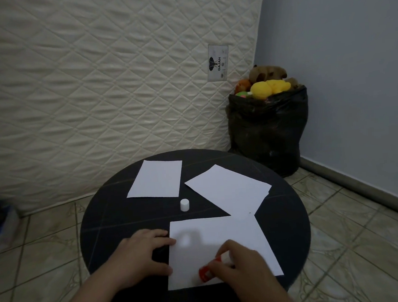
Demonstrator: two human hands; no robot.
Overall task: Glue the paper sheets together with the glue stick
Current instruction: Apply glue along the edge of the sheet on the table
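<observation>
Right hand (241, 263) gripping glue stick (208, 270) on near sheet (224, 239) | left hand (141, 253) flat, pinning sheet's left edge | cap (184, 204) apart

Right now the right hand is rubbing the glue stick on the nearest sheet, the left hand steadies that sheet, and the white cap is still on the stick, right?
Not quite. The head view shows the white cap off, standing on the black table between the sheets. The rest holds.

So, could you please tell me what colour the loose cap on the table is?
The cap is white, seen in the head view.
</observation>
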